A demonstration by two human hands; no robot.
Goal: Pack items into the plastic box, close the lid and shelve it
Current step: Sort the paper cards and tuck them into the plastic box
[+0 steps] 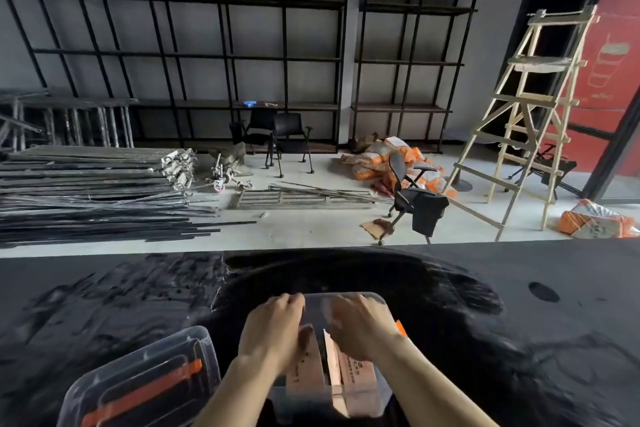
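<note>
A clear plastic box (360,402) stands on the black table right in front of me, with an orange latch (400,328) showing on its right side. Inside it stand pinkish-tan cardboard packets (349,371) with print on them. My left hand (277,326) reaches into the box's left half, its fingers curled around a packet. My right hand (360,326) is in the right half, gripping another packet from above. The box's clear lid (138,381), with an orange handle, lies flat on the table to the left of the box.
The black table (519,322) has a glossy, smeared top with a round hole (543,291) at the right. Beyond it lie stacked metal rods (93,198), office chairs (412,198), a wooden ladder (533,114), orange sacks and black wall shelving (242,55).
</note>
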